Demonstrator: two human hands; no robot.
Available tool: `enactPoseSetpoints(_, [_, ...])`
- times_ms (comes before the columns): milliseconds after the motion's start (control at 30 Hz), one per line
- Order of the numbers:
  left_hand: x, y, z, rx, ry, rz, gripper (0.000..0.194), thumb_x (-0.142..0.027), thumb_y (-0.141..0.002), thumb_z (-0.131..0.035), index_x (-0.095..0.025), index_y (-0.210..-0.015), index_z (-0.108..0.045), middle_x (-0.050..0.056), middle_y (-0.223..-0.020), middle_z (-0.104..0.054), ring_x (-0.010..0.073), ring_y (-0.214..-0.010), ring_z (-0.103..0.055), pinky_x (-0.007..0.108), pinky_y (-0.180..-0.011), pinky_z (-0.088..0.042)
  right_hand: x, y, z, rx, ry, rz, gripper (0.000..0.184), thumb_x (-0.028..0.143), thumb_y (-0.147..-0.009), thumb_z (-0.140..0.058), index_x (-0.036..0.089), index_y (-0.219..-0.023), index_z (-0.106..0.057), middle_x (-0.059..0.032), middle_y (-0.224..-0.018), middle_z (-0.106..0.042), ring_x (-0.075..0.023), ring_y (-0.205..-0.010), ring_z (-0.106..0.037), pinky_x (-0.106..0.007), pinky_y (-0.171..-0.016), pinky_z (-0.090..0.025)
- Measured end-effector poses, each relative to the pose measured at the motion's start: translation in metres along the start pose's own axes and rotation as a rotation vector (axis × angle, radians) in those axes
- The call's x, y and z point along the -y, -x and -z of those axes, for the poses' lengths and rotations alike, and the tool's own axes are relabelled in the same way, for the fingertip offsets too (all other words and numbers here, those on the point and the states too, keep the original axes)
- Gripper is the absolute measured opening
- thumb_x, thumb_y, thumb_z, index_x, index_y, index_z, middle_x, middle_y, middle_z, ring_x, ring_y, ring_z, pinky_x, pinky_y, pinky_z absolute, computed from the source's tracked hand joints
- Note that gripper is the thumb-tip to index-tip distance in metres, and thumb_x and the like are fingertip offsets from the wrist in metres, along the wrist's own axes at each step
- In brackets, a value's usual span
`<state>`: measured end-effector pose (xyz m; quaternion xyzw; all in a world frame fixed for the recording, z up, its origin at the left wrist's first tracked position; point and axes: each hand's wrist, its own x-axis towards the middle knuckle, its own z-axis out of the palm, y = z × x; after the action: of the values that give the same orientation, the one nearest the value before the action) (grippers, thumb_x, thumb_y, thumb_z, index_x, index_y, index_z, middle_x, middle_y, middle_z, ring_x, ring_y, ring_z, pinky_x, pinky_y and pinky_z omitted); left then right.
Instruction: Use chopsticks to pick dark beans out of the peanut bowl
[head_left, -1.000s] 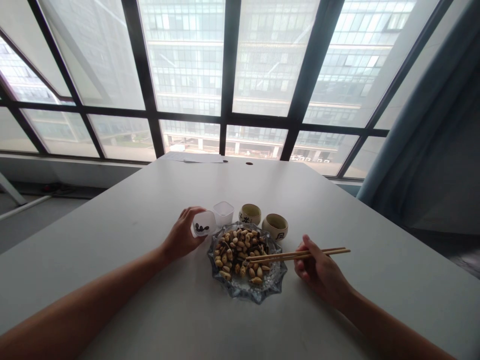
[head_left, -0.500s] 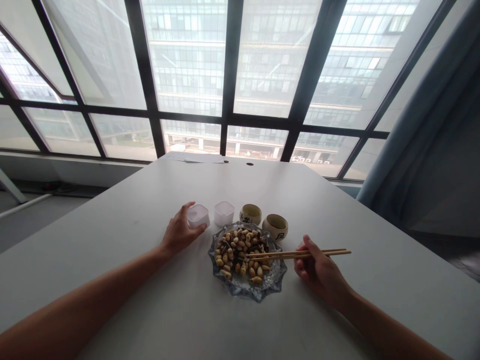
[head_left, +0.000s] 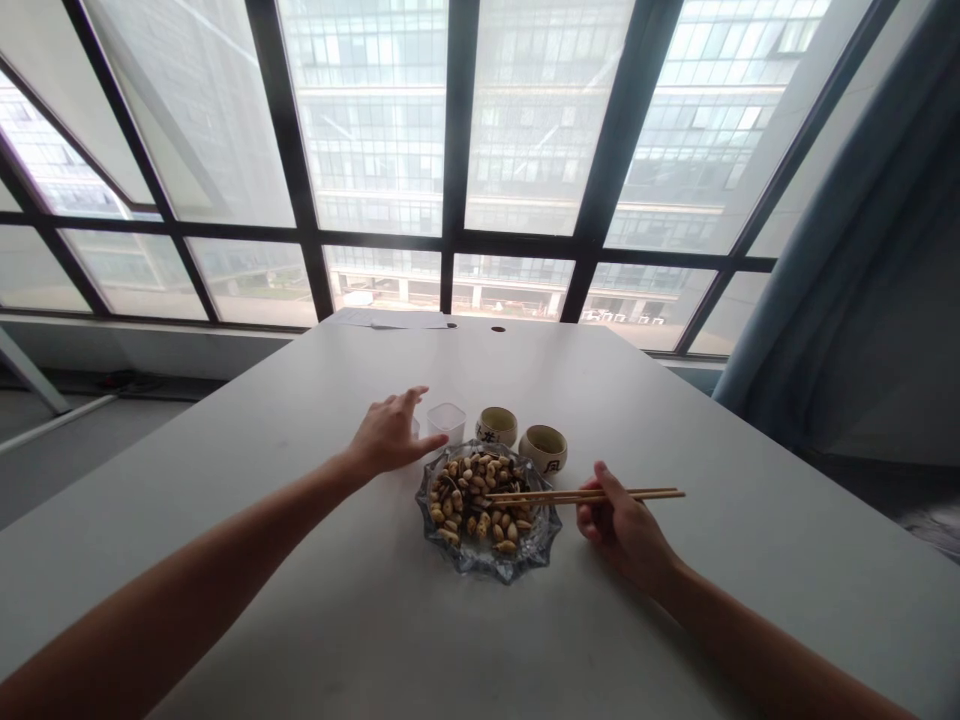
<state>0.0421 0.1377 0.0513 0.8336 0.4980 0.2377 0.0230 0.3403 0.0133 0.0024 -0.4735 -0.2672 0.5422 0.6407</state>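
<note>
Around a pointy-edged glass dish (head_left: 496, 570) of bumpy nuts (head_left: 483, 524), the left hand (head_left: 388, 436) is spreading wide at ten o'clock by a clear square cup (head_left: 447, 424), and the right hand (head_left: 622, 525) is gripping thin wooden chopsticks (head_left: 555, 497) at three o'clock.

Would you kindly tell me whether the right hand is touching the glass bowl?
Apart: the head view shows white tabletop between the right hand and the glass bowl; only chopsticks reach across.

Left hand (head_left: 387, 434) no longer grips the frosted white, squarish plastic cup (head_left: 415, 428), held tilted a second ago; fingers now spread, hand nearer the clear scalloped glass bowl (head_left: 486, 566), mostly hiding that cup.
</note>
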Motion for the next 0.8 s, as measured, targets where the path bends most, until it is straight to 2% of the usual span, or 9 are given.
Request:
enactPoseSetpoints(100, [-0.012, -0.018, -0.001, 0.107, 0.009, 0.027, 0.085, -0.062, -0.076, -0.064, -0.016, -0.142, -0.036, 0.016, -0.127, -0.065, 0.0349, -0.119, -0.059, 0.05, -0.099, -0.043, 0.0, 0.001, 0.0, -0.002, -0.01, 0.007, 0.051, 0.059, -0.065, -0.085, 0.015, -0.065, -0.06, -0.002, -0.047, -0.058, -0.0102, -0.041, -0.052, -0.016, -0.034, -0.041])
enactPoseSetpoints(233, [-0.015, -0.031, -0.01, 0.112, 0.0, 0.028, 0.081, -0.052, -0.074, -0.068, -0.017, -0.141, -0.037, 0.014, -0.119, -0.069, 0.0339, -0.111, -0.064, 0.047, -0.096, -0.045, 0.0, 0.001, 0.0, -0.008, -0.031, -0.005, 0.051, 0.058, -0.062, -0.087, 0.014, -0.065, -0.06, -0.002, -0.048, -0.058, -0.0104, -0.041, -0.053, -0.017, -0.034, -0.042])
enactPoseSetpoints(300, [-0.013, -0.031, -0.014, 0.063, 0.02, -0.024, 0.079, -0.043, -0.072, -0.071, -0.018, -0.139, -0.039, 0.013, -0.117, -0.07, 0.0324, -0.109, -0.065, 0.045, -0.095, -0.046, 0.001, 0.001, -0.001, -0.01, -0.036, -0.009, 0.051, 0.058, -0.062, -0.087, 0.015, -0.065, -0.06, -0.0017, -0.049, -0.059, -0.0103, -0.042, -0.053, -0.016, -0.034, -0.042])
enactPoseSetpoints(400, [-0.008, -0.025, -0.018, -0.088, 0.019, -0.203, 0.073, -0.032, -0.072, -0.073, -0.02, -0.136, -0.042, 0.012, -0.121, -0.067, 0.0311, -0.111, -0.062, 0.046, -0.1, -0.043, 0.007, 0.002, -0.006, -0.036, -0.053, 0.016, 0.052, 0.059, -0.06, -0.087, 0.015, -0.064, -0.06, -0.0007, -0.047, -0.058, -0.0108, -0.042, -0.054, -0.017, -0.034, -0.043])
enactPoseSetpoints(467, [-0.006, -0.02, -0.019, -0.153, 0.0, -0.287, 0.069, -0.028, -0.073, -0.073, -0.02, -0.135, -0.044, 0.012, -0.124, -0.065, 0.031, -0.112, -0.061, 0.048, -0.102, -0.041, 0.014, 0.002, -0.011, -0.052, -0.073, 0.085, 0.054, 0.06, -0.056, -0.089, 0.015, -0.064, -0.06, -0.0004, -0.047, -0.058, -0.0108, -0.041, -0.054, -0.017, -0.034, -0.043])
enactPoseSetpoints(533, [-0.005, -0.017, -0.017, -0.165, -0.005, -0.314, 0.069, -0.028, -0.074, -0.073, -0.02, -0.136, -0.043, 0.012, -0.125, -0.064, 0.0309, -0.111, -0.061, 0.049, -0.101, -0.042, 0.022, 0.002, -0.019, -0.039, -0.072, 0.192, 0.054, 0.062, -0.056, -0.088, 0.015, -0.065, -0.061, -0.0007, -0.047, -0.059, -0.0106, -0.04, -0.053, -0.018, -0.034, -0.043])
enactPoseSetpoints(667, [-0.005, -0.016, -0.013, -0.166, 0.009, -0.295, 0.07, -0.03, -0.073, -0.074, -0.02, -0.135, -0.044, 0.012, -0.122, -0.066, 0.0312, -0.109, -0.062, 0.049, -0.1, -0.043, 0.031, -0.003, -0.037, 0.024, 0.018, 0.415, 0.055, 0.069, -0.07, -0.075, 0.017, -0.067, -0.06, -0.0014, -0.048, -0.061, -0.0122, -0.037, -0.054, -0.021, -0.034, -0.043])
enactPoseSetpoints(800, [-0.008, -0.016, -0.011, -0.174, 0.021, -0.298, 0.069, -0.031, -0.073, -0.074, -0.02, -0.134, -0.045, 0.013, -0.121, -0.066, 0.0314, -0.11, -0.062, 0.049, -0.099, -0.043, 0.032, -0.014, -0.059, 0.012, 0.143, 0.606, 0.056, 0.073, -0.076, -0.066, 0.018, -0.07, -0.059, -0.0018, -0.049, -0.062, -0.0142, -0.035, -0.055, -0.024, -0.034, -0.043])
